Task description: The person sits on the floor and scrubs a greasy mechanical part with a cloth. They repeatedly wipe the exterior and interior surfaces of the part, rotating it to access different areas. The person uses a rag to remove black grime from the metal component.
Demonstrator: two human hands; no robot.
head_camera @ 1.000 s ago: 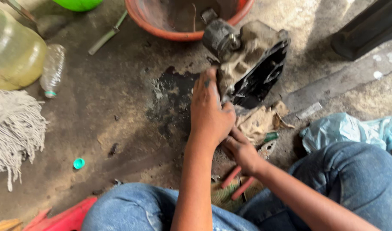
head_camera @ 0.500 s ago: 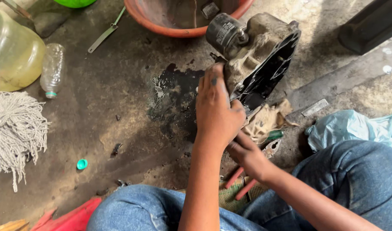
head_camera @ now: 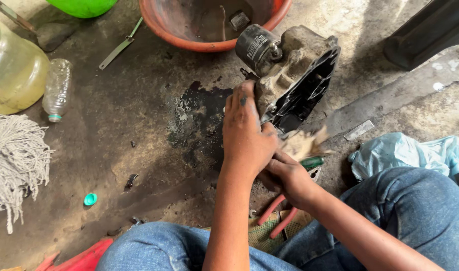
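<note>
Far left there's a mop [head_camera: 11,160] lying on the floor [head_camera: 114,125], a yellowish jug [head_camera: 11,75] that runs off the frame edge, a clear bottle [head_camera: 56,89] on its side and a little teal cap [head_camera: 90,199]. A flat metal strip [head_camera: 120,46] lies nearer the orange basin [head_camera: 189,42], and there's a dark oily patch [head_camera: 194,120] right in front of the knees.

The left hand [head_camera: 247,138] is wrapped around the near edge of the engine casing [head_camera: 302,75], fingers closed on it, propping it tilted on the floor just below the basin. Looks like cast metal, so I'd guess heavy, totally rigid, and greasy enough to slip. A thick rim or edge like the one it's gripping seems the sane place to hold, not the black canister [head_camera: 257,47] sticking out the top.

The right hand [head_camera: 287,178] sits just under the left, curled shut around a tan rag [head_camera: 302,144], which is blurred, so I can't tell exactly how it's pinched. A green-handled tool [head_camera: 312,162] pokes out beside it; I can't tell whether it's being held. Red-handled pliers [head_camera: 274,218] are half hidden under the wrist. A pale blue bag [head_camera: 405,155] is at right, and I can't make out the dark object [head_camera: 430,32] in the top corner.
</note>
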